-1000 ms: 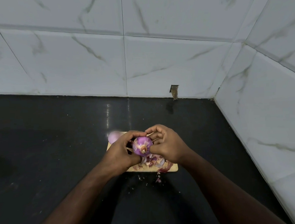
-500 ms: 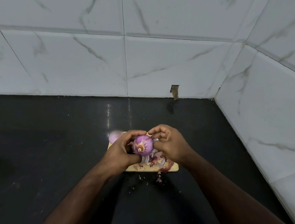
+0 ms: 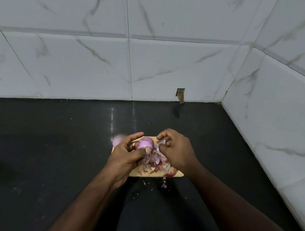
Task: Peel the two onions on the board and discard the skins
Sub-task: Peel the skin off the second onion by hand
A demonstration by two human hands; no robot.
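Rolled since a moment ago, the onion (image 3: 144, 143) now shows its smooth side, held above the board (image 3: 177, 174) on the dark surface (image 3: 62, 154). Left hand (image 3: 125, 156) curls round it, thumb pressing; right hand (image 3: 176, 149) pinches a skin strip (image 3: 162, 142). Pull strips toward the heap of skins (image 3: 156, 163) (second onion (image 3: 117, 141) waits at the board's far left corner).

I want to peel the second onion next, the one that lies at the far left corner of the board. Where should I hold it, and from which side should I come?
Come from above and from the left. The second onion lies at the board's far left corner; its right side is hidden behind the left hand. Probably cup fingers and thumb round its widest part, since it is round and could roll. Its ends cannot be seen.
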